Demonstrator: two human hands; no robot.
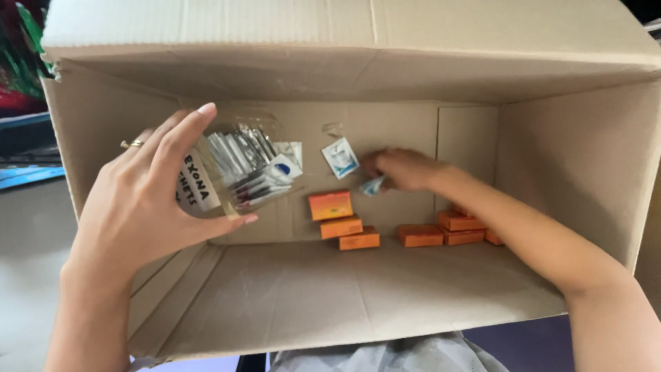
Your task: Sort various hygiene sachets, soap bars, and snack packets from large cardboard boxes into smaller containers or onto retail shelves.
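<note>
Holding a clear jar (227,172) packed with sachets in my left hand (141,200), fingers wrapped round it above the cardboard box (578,158), I pinch another sachet (372,184) with my right hand (403,169); one white sachet (340,158) and several orange packets (342,227) remain on the box floor.

Matt corrugated cardboard box (330,296); clear glossy plastic jar (227,172); shiny foil sachets (340,158).
</note>
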